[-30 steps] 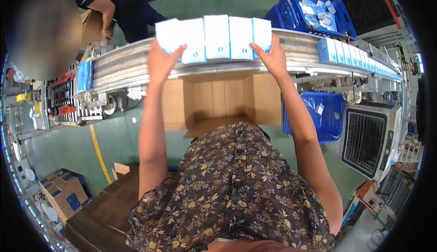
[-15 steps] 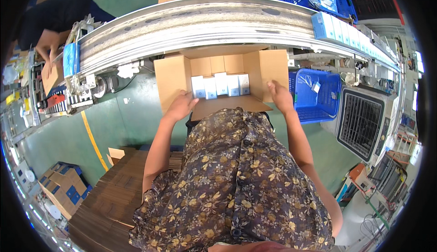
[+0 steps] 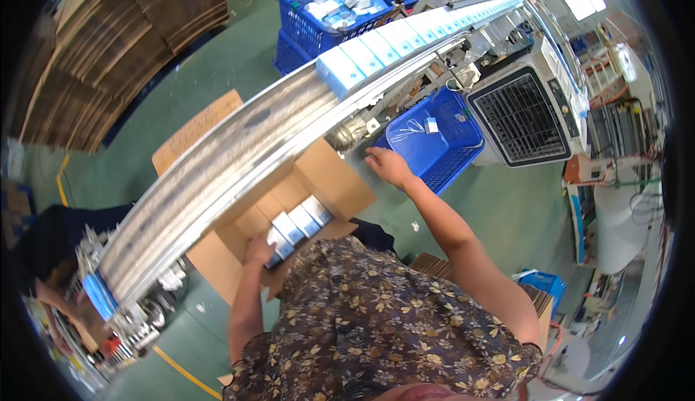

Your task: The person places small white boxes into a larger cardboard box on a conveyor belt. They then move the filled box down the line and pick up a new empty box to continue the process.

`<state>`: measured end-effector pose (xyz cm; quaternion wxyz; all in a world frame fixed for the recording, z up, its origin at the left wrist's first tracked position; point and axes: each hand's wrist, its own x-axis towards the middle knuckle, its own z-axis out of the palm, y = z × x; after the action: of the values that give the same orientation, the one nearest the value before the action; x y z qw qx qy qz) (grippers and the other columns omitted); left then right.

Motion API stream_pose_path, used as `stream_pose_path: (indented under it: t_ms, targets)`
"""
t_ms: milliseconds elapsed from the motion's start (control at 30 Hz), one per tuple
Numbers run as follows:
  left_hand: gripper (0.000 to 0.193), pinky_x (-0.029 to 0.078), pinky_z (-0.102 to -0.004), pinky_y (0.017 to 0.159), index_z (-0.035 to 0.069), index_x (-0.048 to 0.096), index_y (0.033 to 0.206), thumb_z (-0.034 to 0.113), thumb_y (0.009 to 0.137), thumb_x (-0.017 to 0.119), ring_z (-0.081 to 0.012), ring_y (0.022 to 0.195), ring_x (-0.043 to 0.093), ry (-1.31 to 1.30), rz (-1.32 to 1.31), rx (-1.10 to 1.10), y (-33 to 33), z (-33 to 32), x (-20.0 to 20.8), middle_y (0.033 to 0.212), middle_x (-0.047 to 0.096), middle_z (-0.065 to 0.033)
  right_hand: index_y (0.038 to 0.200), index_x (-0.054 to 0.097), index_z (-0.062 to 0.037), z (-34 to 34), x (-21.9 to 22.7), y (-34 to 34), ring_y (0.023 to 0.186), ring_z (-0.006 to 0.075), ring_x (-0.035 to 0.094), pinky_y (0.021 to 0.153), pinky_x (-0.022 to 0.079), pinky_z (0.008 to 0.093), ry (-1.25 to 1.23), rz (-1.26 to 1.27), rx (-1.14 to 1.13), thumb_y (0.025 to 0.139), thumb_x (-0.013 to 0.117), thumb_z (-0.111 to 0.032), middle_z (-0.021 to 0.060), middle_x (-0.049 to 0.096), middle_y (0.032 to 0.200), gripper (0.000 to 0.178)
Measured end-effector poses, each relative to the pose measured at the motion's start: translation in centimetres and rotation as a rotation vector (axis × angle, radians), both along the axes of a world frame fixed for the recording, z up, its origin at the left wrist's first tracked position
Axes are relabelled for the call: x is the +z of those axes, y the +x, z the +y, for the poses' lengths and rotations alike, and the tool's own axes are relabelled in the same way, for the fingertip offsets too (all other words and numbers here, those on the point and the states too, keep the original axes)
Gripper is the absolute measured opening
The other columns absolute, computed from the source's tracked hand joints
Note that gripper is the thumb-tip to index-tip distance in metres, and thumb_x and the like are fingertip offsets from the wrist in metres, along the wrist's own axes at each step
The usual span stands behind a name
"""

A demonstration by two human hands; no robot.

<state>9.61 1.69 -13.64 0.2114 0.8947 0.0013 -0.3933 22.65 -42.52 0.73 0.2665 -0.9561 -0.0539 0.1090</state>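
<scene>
An open cardboard carton [image 3: 217, 261] stands in front of me, against the near side of the conveyor. Along its front side inside stands a row of several small white-and-blue boxes [image 3: 297, 225]. My left hand [image 3: 258, 251] reaches into the carton, its fingers laid against the boxes at the row's left end; the fingertips are partly hidden. Beyond the carton's right flap [image 3: 337, 176], my right hand [image 3: 389, 167] is stretched out in the air with fingers apart, holding nothing. A blue basket [image 3: 463, 156] is just right of that hand.
On the conveyor [image 3: 239, 155], a long line of white-and-blue boxes [image 3: 365, 57] runs to the far right. Behind it stand a blue crate [image 3: 293, 10] of small boxes and stacked flat cardboard [image 3: 130, 46]. A grilled air cooler [image 3: 521, 115] is at right; a co-worker's arm [image 3: 61, 303] shows far left.
My view has turned right. My right hand has left the carton's right flap and reached out past it. My left hand has moved from the left flap in among the boxes.
</scene>
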Motion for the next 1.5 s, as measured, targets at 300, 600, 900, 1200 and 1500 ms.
stream_pose_path:
  t_ms: [300,600,900,1200,1500]
  targets:
    - [0.076,0.025,-0.0455,0.119,0.001,0.027,0.152,0.021,0.084,0.056,-0.0361,0.145,0.029,0.054,0.178,-0.087,2.8,-4.3,-11.7,0.157,0.028,-0.0217,0.12,0.062,-0.006,-3.8,0.8,-5.8,0.09,0.0374,0.066,0.08,0.051,0.0468,-0.131,0.277,0.078,0.095,0.057,-0.033,0.0199,0.069,0.095,0.037]
    - [0.042,0.036,-0.0405,0.112,0.001,0.055,0.132,0.015,0.093,0.048,-0.0322,0.128,0.053,0.318,0.22,-0.138,-2.5,-0.4,-11.2,0.139,0.053,-0.0214,0.118,0.065,-0.0071,-6.4,2.1,-4.7,0.088,0.0358,0.067,0.079,0.053,0.0448,-0.146,0.139,0.01,0.093,0.06,-0.027,0.0165,0.071,0.093,0.032]
    - [0.029,0.044,-0.0376,0.093,0.006,0.07,0.102,0.023,0.095,0.047,-0.0187,0.1,0.06,-0.042,0.558,0.114,-8.4,1.5,-9.1,0.106,0.068,-0.0106,0.108,0.068,-0.0071,-3.2,7.1,8.8,0.092,0.038,0.064,0.08,0.052,0.0459,-0.129,-0.379,0.105,0.089,0.062,-0.02,0.0181,0.067,0.096,0.024]
    - [0.037,0.049,-0.0427,0.093,0.006,0.062,0.125,0.031,0.1,0.053,-0.036,0.108,0.063,-0.424,-0.316,0.156,2.7,-4.0,5.0,0.119,0.065,-0.0212,0.108,0.064,0.003,-5.8,5.8,25.2,0.099,0.043,0.062,0.086,0.052,0.0486,-0.496,-0.39,-0.12,0.091,0.061,-0.046,0.0251,0.065,0.103,0.052]
    - [0.039,0.053,-0.0368,0.075,-0.001,0.063,0.11,0.033,0.091,0.068,-0.0276,0.085,0.067,-0.235,-0.915,0.646,17.8,-2.7,18.1,0.093,0.068,-0.0186,0.123,0.057,0.0024,5.3,5.4,23.0,0.107,0.0392,0.065,0.091,0.05,0.046,-0.098,-0.072,-0.002,0.08,0.057,-0.075,0.0245,0.068,0.113,0.089]
